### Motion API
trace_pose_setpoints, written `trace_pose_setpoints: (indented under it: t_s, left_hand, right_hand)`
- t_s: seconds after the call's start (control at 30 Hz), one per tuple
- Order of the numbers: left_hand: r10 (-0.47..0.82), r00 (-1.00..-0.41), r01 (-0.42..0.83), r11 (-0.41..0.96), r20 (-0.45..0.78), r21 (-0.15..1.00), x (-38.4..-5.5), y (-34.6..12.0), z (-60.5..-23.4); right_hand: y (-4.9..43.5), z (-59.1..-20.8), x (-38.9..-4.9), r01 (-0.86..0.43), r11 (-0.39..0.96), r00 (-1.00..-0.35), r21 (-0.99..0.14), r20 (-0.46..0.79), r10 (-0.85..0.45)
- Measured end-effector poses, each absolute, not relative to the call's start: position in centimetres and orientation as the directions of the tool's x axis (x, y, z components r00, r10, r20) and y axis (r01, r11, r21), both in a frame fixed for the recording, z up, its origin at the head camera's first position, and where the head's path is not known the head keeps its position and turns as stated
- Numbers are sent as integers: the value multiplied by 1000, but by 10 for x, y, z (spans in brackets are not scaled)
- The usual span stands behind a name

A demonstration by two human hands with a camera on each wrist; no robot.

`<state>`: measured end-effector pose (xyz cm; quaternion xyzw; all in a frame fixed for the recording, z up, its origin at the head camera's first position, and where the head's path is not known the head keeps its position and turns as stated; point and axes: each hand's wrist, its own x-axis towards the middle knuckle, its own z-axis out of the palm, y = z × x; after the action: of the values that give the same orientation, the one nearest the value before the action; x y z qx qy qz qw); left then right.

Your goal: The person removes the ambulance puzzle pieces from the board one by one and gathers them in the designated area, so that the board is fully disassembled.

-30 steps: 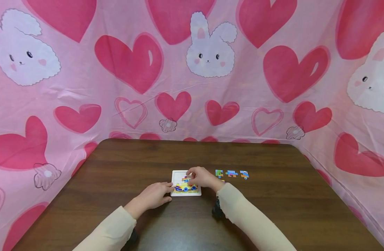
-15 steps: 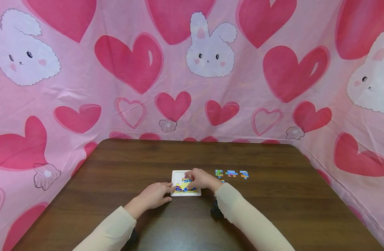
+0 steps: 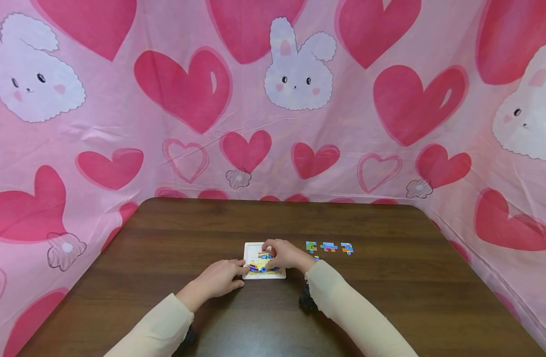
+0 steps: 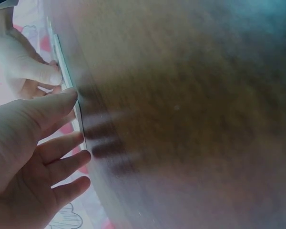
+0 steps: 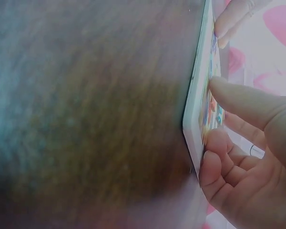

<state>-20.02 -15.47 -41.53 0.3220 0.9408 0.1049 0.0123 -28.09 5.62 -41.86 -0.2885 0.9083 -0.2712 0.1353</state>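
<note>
A small jigsaw puzzle board (image 3: 249, 247) with a white frame lies flat on the brown table; a yellow vehicle picture fills its lower part, and pale backing shows at upper left. My left hand (image 3: 221, 277) rests at the frame's left edge, fingers fairly straight, as the left wrist view also shows. Over the board's right side, my right hand (image 3: 287, 254) holds a puzzle piece (image 5: 220, 114) against the picture between thumb and forefinger. Its other fingers curl beside the frame in the right wrist view. The hand covers much of the right part of the picture.
Three loose puzzle pieces, a green-blue one (image 3: 311, 246), a blue-orange one (image 3: 329, 246) and another blue-orange one (image 3: 347, 248), lie in a row right of the board. A further piece (image 3: 316, 258) shows partly behind the right wrist. Pink heart-patterned cloth (image 3: 295, 129) surrounds the table (image 3: 201, 218).
The right hand's thumb has shifted down and slightly left over the picture, and its forefinger slightly left. My left hand has stayed at the frame's edge.
</note>
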Motion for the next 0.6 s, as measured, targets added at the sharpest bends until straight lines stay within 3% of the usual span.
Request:
trace_pose_setpoints:
  t_s: [0.33,0.6]
  left_hand:
    - [603,-797,595,775,34,214,-202,-154,-416]
    - [602,-797,597,776,41,202,-203,-154,-419]
  right_hand:
    - [58,-421,-282,-324,601,-852,-731,-51,-520]
    - [58,-421,-281,-251,560,-886,-790,-45,-461]
